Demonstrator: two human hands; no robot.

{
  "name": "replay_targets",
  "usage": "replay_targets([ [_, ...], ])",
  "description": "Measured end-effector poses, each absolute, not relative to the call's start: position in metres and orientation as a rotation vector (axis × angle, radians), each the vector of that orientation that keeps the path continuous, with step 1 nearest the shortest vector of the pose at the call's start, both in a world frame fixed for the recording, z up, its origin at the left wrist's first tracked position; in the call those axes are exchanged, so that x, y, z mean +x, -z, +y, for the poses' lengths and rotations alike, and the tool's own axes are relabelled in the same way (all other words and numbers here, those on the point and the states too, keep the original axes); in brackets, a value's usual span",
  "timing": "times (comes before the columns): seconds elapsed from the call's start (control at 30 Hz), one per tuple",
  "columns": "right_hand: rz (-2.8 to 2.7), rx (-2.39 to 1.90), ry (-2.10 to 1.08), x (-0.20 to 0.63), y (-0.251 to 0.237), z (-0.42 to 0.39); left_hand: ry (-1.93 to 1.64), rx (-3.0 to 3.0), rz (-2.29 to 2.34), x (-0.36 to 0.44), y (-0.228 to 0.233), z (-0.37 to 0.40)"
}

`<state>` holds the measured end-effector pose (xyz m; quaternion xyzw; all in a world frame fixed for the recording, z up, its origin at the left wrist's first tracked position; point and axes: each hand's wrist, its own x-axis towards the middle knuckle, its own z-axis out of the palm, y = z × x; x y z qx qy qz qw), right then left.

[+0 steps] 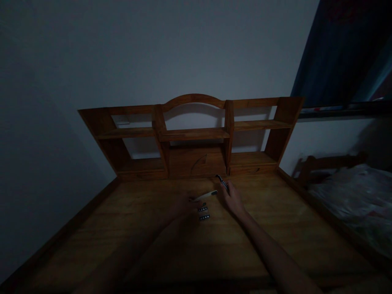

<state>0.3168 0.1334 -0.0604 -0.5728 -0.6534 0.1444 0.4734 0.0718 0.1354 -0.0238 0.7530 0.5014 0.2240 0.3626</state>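
While light is too dim to read any labels, right hand (234,201) grip is clamped on a dark pen (222,182); left hand (183,204) grip pinches a pale pen (206,195). Two small dark clips (203,213) lie on the surface (147,228) just beside left fingers.

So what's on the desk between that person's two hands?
In the head view, a pale pen-like stick spans from the left hand towards the right hand; two small dark pieces lie just below it.
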Motion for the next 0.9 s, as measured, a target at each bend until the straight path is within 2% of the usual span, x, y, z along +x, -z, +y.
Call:
replay_targets([
  [0.3, -1.563, -1.419, -0.359, 0.320, 0.064, 0.139, -0.482, 1.687, 1.193, 0.070, 0.041, 0.137],
  [0.53, -1.552, -1.420, -0.364, 0.319, 0.064, 0.137, -0.612, 1.632, 1.196, 0.066, 0.048, 0.143],
  [0.9, -1.567, -1.427, -0.368, 0.320, 0.069, 0.141, -0.649, 1.661, 1.209, 0.069, 0.038, 0.139],
])
